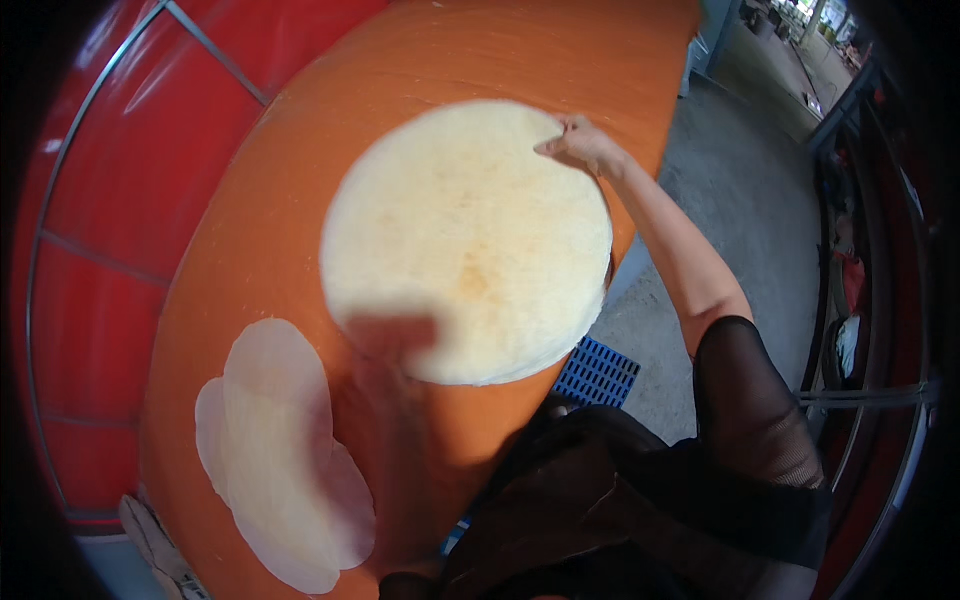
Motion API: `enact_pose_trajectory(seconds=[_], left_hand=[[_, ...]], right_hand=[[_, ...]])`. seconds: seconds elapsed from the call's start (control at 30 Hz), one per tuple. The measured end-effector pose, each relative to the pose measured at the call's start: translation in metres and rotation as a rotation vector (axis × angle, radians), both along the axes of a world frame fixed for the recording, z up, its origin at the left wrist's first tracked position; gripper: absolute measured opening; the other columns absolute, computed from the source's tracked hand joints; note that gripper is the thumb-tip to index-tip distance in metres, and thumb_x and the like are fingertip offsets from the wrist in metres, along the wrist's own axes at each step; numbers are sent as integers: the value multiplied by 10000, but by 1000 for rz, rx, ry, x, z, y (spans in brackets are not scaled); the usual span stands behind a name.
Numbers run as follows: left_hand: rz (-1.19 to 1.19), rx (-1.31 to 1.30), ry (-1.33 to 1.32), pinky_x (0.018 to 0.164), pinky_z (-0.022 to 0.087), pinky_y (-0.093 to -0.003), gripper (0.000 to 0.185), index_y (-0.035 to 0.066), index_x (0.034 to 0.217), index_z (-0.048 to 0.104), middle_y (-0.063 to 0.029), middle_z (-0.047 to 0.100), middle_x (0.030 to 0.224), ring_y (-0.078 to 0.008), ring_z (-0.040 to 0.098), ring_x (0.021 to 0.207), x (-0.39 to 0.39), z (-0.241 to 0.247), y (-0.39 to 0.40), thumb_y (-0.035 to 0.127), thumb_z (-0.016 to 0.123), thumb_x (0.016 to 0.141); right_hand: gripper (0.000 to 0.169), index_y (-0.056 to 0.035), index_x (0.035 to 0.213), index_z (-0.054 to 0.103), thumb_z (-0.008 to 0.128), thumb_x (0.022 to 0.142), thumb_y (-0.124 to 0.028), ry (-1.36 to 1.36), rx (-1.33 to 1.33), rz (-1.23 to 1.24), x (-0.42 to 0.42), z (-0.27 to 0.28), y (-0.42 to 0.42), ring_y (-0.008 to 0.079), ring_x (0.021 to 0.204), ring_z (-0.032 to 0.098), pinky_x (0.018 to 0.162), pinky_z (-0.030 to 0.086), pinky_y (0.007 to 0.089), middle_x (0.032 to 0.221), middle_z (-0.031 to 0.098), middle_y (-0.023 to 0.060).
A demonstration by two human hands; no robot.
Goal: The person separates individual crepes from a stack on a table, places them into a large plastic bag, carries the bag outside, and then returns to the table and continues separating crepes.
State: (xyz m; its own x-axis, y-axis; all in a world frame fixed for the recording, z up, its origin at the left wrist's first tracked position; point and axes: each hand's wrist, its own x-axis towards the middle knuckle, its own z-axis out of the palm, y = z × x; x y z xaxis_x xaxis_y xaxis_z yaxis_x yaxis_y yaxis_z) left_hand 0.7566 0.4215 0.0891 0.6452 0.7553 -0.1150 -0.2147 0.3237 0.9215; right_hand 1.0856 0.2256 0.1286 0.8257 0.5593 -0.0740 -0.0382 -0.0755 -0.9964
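A large, round stack of thin, pale sheets [480, 225], which look like dough or rice paper, lies on the orange table cover [247, 247]. Brownish spots mark the middle of its top sheet. At the stack's far right rim, my right hand [581, 144] pinches the edge, thumb uppermost. My left hand [394, 337] is a motion blur over the near left rim; its fingers cannot be made out, nor whether it touches the sheets. Nearer the left side, several thin translucent round sheets [277, 450] overlap one another on the cover.
Red panels with metal framing [105, 225] run along the table's left side. A blue slotted plastic piece [600, 371] is on the grey concrete floor [735, 195] at right. Dark shelving [862, 285] with assorted items borders the far right. Crumpled cloth [157, 540] sits at lower left.
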Motion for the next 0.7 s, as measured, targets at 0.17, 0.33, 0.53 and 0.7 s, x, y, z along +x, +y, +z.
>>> enact_pose_trajectory(seconds=[0.17,0.33,0.53,0.7], left_hand=[[-80,-22,-59,672,421,-246,380,15,1081,459,-32,503,913,-127,489,766,38,-46,-29,3,554,713],[-99,347,595,717,422,-265,413,-2,1108,433,-59,500,999,-142,485,863,15,-26,-2,31,571,719],[1,253,411,786,404,-276,426,-14,1159,386,-117,465,1098,-178,463,960,27,-65,22,49,522,760],[108,329,432,833,378,-294,442,-14,1187,362,-117,427,1153,-188,441,999,25,-106,23,29,490,766]], right_hand=[[369,33,999,559,675,653,-24,139,-75,-108,49,-119,-36,190,843,571,762,450,285,894,603,101],[472,36,1109,482,657,688,-86,-35,-105,-145,18,-66,-24,213,944,531,816,419,289,1016,560,135],[490,-13,1252,348,520,793,-33,171,172,-13,-7,-88,-25,168,1022,479,852,399,270,1160,479,102],[492,-50,1271,338,475,803,11,103,67,-50,-14,-83,-17,164,1055,457,879,378,264,1188,463,86]])
